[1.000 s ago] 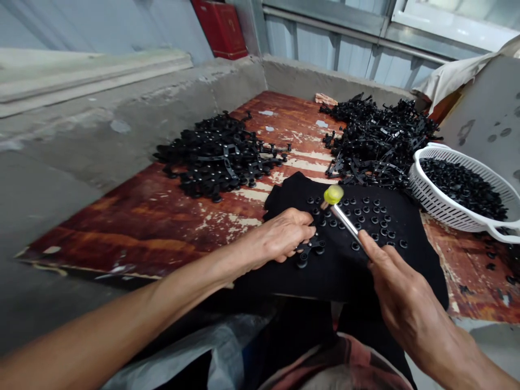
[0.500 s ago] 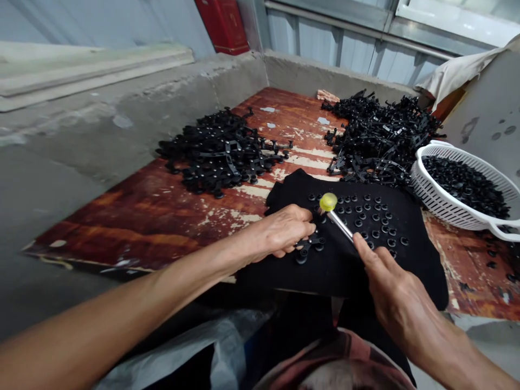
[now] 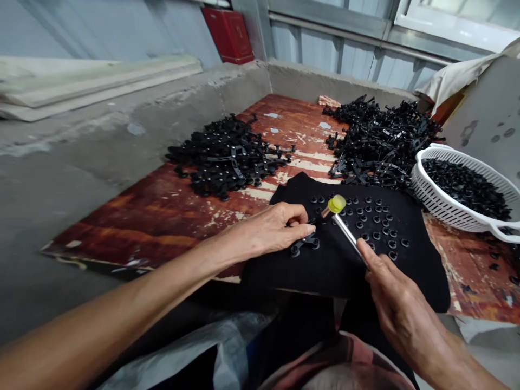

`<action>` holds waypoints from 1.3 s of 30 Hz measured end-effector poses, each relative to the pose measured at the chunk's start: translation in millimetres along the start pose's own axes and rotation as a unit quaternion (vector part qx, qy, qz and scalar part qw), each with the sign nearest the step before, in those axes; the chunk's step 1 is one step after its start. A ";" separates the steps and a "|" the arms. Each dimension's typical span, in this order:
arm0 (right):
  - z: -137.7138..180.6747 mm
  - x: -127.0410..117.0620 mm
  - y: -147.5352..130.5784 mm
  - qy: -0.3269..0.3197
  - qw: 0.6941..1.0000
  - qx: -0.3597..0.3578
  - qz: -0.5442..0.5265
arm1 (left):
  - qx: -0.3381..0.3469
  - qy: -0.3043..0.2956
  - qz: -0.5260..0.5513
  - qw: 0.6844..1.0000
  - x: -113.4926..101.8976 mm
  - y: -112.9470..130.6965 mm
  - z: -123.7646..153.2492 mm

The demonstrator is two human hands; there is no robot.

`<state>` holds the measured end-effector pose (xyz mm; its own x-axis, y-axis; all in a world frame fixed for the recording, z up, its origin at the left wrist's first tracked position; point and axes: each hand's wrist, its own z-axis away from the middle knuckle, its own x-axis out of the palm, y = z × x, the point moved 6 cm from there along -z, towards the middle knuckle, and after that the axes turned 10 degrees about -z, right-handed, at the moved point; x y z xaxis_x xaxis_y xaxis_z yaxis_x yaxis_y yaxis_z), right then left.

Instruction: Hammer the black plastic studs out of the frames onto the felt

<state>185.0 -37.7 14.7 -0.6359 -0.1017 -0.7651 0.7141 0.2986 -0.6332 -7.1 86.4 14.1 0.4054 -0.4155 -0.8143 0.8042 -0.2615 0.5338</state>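
**Pinched black linkage [image 3: 304, 244], poised hammer [image 3: 347, 232]**

Near the centre of the frame, the left hand [image 3: 276, 230] held the linkage low over a folded black cloth [image 3: 320, 277]. Its thumb and bent fingers appeared to grasp the upper part, though the hand hid much of that grip; two round ends showed below the thumb. At lower right, the right hand [image 3: 392, 284] was wrapped around the hammer's handle. The hammer's head, yellow at one end and coppery at the other, hung just right of the left fingertips; whether it touched anything could not be told.

Small round black pieces [image 3: 377, 235] sat in loose rows on the cloth, right of the linkage and around the hammer. Beyond them, a pile of black linkages [image 3: 223, 157] lay left of upper centre, a tangled heap of black parts [image 3: 377, 141] at upper right, and a white basket [image 3: 433, 192] of small black parts at the right edge, on a worn red-brown table [image 3: 130, 216].

The step in hand looked like light hammer work. Doing it well seemed to call for a steady linkage, fingertips clear of the coppery face, and short, square taps; a wild swing could have caught the thumb or scattered the rows.
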 end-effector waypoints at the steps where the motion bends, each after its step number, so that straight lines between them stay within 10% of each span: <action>1: 0.4 2.1 0.9 0.001 1.000 0.001 -0.007 | 0.007 -0.012 0.003 1.000 -2.0 -0.5 1.4; 16: -21.4 -6.4 -9.2 0.055 0.952 0.104 -0.284 | 0.138 -0.082 0.127 0.979 -14.0 39.3 26.1; 27: -11.7 32.5 5.1 0.101 0.754 0.238 -0.604 | -0.082 0.071 0.381 0.918 24.0 17.9 33.1; 32: -13.3 32.7 5.2 0.138 0.736 0.239 -0.618 | -0.132 0.149 0.344 0.918 26.4 7.6 32.3; 39: -10.0 33.5 -2.0 0.149 0.724 0.237 -0.630 | -0.113 0.027 0.268 0.956 29.3 19.1 31.5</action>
<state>159.4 -32.2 -8.6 -0.8551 0.2200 0.4695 -0.5125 -0.2207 -0.8299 6.5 41.8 7.6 0.8026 -0.3902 -0.4512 0.5456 0.1743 0.8197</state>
